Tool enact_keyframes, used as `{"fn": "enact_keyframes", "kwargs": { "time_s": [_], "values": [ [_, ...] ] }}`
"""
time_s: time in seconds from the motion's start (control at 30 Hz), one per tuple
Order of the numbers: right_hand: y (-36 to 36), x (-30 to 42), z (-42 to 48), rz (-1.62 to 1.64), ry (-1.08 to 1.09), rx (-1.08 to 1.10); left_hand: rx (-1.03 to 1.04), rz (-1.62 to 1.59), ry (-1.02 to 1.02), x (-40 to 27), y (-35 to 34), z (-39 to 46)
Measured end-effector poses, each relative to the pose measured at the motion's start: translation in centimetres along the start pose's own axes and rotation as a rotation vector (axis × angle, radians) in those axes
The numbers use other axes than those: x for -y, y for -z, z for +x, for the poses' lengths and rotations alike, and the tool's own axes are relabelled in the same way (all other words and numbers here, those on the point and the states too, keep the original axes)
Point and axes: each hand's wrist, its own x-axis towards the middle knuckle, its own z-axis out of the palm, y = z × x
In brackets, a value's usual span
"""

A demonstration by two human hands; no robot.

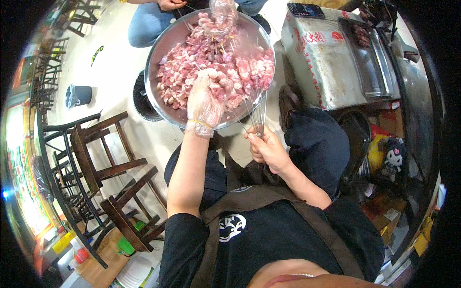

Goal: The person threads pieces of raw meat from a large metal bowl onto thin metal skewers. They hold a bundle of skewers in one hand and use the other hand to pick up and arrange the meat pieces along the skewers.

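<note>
A wide steel bowl (pixel 150 77) before me holds a heap of diced raw meat (pixel 176 81), pink and pale pieces with bits of purple onion. My left hand (pixel 207 95), in a clear plastic glove with a yellow band at the wrist, is over the near part of the heap, its fingers curled around some meat. Bare, my right hand (pixel 264 147) grips a bundle of thin metal skewers (pixel 261 111) just outside the near rim. The skewers fan upward across the bowl's right side, their far ends among meat. One slants off towards my left hand.
Across the bowl, another person's gloved hand (pixel 223 18) reaches into the meat; their bare hand (pixel 172 4) holds a thin skewer. At right, a white foam box (pixel 313 72) bears a phone (pixel 306 10) and a clear tray (pixel 372 75) with some meat. Wooden stools (pixel 86 158) stand left.
</note>
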Motion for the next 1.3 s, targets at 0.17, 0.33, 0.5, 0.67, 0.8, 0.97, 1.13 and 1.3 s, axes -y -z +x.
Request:
{"fn": "enact_keyframes", "kwargs": {
  "time_s": [0.17,0.33,0.5,0.67,0.8,0.97,1.13,1.3],
  "values": [
    [-0.7,-0.2,0.6,0.051,-0.077,0.068,-0.039,-0.303,0.137,-1.7,1.5,-0.4],
    [-0.4,-0.9,0.8,0.021,-0.026,0.052,0.037,0.032,0.105,-1.1,1.7,0.5],
    [0.4,0.2,0.6,0.016,0.074,-0.084,0.031,1.083,-0.204,-1.1,3.4,1.2],
    [0.8,0.8,0.4,0.043,0.141,-0.126,0.232,2.107,-0.320,1.9,6.4,2.4],
    [1.3,1.1,0.3,0.032,0.145,-0.137,0.202,2.216,-0.223,2.5,5.8,2.2],
    [1.4,1.4,-0.3,0.070,0.064,-0.090,0.161,1.187,0.099,-1.0,5.5,1.9],
    [1.3,1.8,-0.9,0.048,-0.016,-0.025,0.021,0.222,0.193,-5.2,2.7,0.7],
    [1.1,1.5,-0.9,-0.031,-0.038,0.034,0.016,-0.051,0.230,-6.9,4.0,0.7]
  ]
}}
